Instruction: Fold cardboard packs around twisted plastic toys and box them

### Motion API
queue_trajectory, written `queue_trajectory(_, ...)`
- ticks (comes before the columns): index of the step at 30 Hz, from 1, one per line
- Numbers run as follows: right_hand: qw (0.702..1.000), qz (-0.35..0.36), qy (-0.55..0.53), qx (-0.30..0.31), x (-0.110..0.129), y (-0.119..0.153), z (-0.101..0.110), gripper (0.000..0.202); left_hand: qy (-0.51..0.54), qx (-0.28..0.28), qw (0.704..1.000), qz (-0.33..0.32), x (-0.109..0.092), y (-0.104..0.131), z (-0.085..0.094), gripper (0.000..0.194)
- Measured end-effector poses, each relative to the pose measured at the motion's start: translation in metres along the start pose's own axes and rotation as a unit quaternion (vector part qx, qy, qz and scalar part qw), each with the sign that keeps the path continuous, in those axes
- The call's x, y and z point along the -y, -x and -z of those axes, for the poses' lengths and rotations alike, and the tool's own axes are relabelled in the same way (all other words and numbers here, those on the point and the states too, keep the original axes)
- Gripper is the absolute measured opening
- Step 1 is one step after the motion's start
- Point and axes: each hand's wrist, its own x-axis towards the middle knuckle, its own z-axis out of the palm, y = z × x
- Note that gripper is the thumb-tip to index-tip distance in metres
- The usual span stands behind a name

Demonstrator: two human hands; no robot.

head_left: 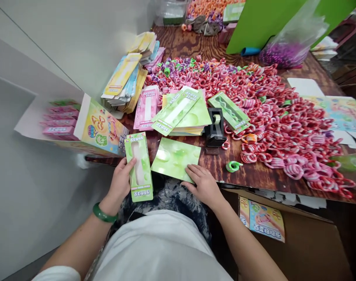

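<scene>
My left hand (121, 178) grips a flat green carton (145, 168) with a cut-out window, thumb on its front, at the table's front edge. Under the fingertips of my right hand (206, 185) lies a glossy green card (175, 157); those fingers are stretched out, with the thumb apart beside the card's lower corner. Behind the card is a stack of green cards (199, 111) with another green windowed carton (176, 110) on top. A black tape dispenser (215, 136) stands to its right, near a green carton with a twisted green piece inside (229, 112).
Red and pink coiled rings (283, 125) cover the table's right half. One green coil (233, 166) lies near the front edge. Pink cartons (146, 109) and yellow-blue carton stacks (123, 76) stand left. An open display box (98, 127) sits far left; a cardboard box (309, 242) is below right.
</scene>
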Motion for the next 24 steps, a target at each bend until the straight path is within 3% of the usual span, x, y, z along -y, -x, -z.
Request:
queue_trajectory(10,0.996,-0.007,-0.080,0.043,-0.007,-0.015,0.013,0.036,0.022,0.016,1.000,-0.003,-0.004,-0.004,0.001,0.051)
queue_trajectory(16,0.994,-0.001,-0.084,0.070,-0.012,-0.023,0.022,0.034,-0.015,0.032,0.999,-0.025,-0.002,-0.005,0.006,0.049)
queue_trajectory(20,0.997,0.036,-0.049,0.056,-0.003,-0.023,0.025,0.028,-0.069,0.018,0.994,-0.085,0.008,-0.015,0.009,0.054)
queue_trajectory(24,0.992,0.087,0.077,-0.038,0.008,-0.021,0.021,0.024,-0.208,0.026,0.958,-0.196,0.021,-0.037,0.012,0.075)
